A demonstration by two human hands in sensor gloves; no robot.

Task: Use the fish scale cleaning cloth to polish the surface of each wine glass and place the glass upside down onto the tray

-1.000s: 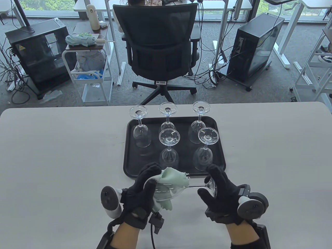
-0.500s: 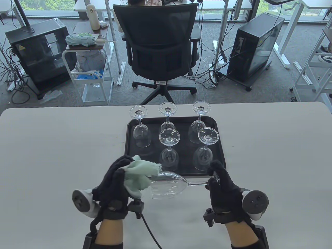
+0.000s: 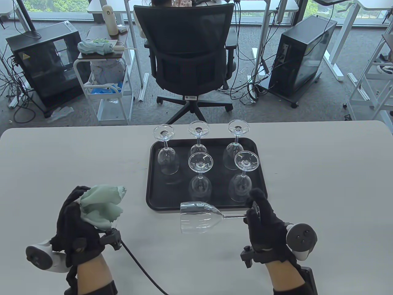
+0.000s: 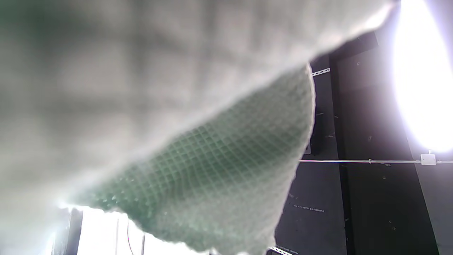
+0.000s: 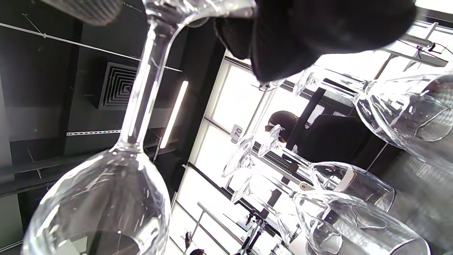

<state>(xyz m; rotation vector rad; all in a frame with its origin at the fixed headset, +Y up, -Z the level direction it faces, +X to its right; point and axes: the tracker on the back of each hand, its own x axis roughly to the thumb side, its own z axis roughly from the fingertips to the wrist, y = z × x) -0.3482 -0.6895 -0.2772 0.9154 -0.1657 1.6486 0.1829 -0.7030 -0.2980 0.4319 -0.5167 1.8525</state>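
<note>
The left hand [image 3: 76, 227], clutching the cloth [image 3: 103, 206], had pulled away; the right hand [image 3: 264, 224] gripped the wine glass [image 3: 199, 218] by its foot (polishing seemingly finished, tray [image 3: 153, 172] next).

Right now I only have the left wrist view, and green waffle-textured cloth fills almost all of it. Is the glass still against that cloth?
Observer: No. In the table view the left hand holds the cloth bunched up, well apart from the wine glass.
Operator: Who has the glass, then?
Observer: The right hand grips it at the foot end of the stem; it lies sideways in the air, bowl pointing toward the left hand.
Operator: How full is the tray?
Observer: Five glasses stand upside down on the black tray: three at the back, two at the front. The front left spot is free.
</note>
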